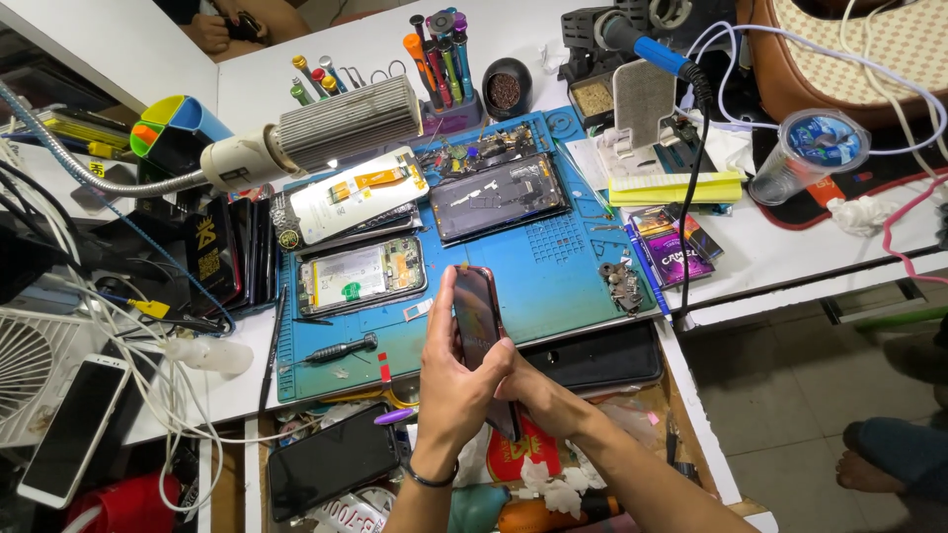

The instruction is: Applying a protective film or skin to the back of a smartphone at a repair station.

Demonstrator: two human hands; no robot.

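Observation:
My left hand [449,380] and my right hand [528,390] both grip a dark red smartphone [478,314], held upright on its edge above the front of the blue repair mat [553,271]. The left thumb reaches up along the phone's left side. My right hand wraps its lower end from the right. An opened phone [360,276] with its battery showing lies on the mat to the left. A white screen panel with an orange flex cable [357,192] rests above it. A dark opened phone frame [499,197] lies at the mat's far middle.
A grey lamp head [346,123] on a flexible arm hangs over the mat's left. A screwdriver [341,349] lies front left. Tool holders [444,69], a soldering iron [647,49], a white phone [74,424] and a black phone [331,459] surround the mat. Another person's foot [874,474] is on the floor at right.

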